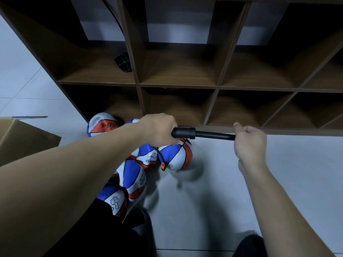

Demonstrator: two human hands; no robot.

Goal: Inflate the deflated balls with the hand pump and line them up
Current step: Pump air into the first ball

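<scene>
Shelf: brown wooden cubby shelf (215,86) stands behind everything, on the floor (241,182).
Balls: blue, white and orange balls (174,156) cluster on the floor before the shelf's left end.
Pump: black hand pump (202,134) lies level above the balls, between both hands.
Box: brown cardboard box (22,140) sits far left.

The left hand (157,129) grips the thick barrel of a black hand pump (196,134), held level above the floor (278,182); the right hand (249,140) grips its handle end, rod drawn out; a thin hose (160,156) drops to a blue, white and orange ball (176,154); more such balls (132,175) lie beside it, below a brown cubby shelf (178,86); a cardboard box (24,138) sits at left.
</scene>
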